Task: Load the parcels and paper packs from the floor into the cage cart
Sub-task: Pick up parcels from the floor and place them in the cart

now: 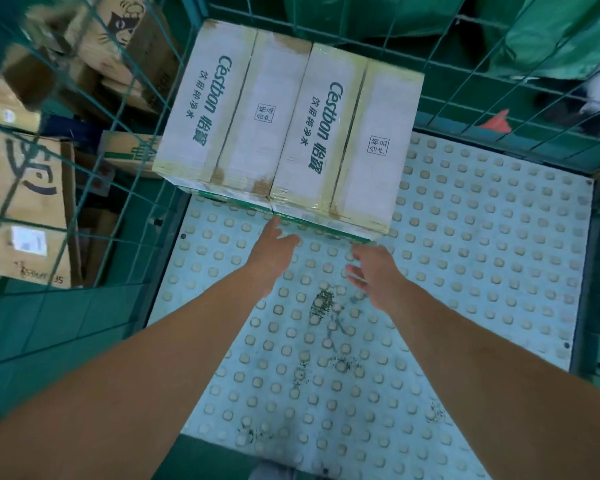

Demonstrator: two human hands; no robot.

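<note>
Fingers of the left hand (274,245) are straight and loosely together, their tips reaching the lower front edge of the left carton (229,109); whether they actually touch it cannot be told. Fingers of the right hand (373,271) are relaxed and slightly spread, holding nothing, just short of the front corner of the right carton (347,140). Both forearms are bare and extend into the cage cart (499,140) from the near side. The two white cartons, printed with green "C'estbon" lettering and sealed with clear tape, stand side by side and touching, on the studded cart floor (482,254) at its far left corner, close against the green wire mesh. The floor panel is pale with rows of raised round studs and carries dark scuff marks near its middle. Outside the left mesh wall, several brown cardboard parcels (25,202) are stacked. Behind the far mesh, green sacks (551,32) are visible, with a small red object (497,121) beside them.
</note>
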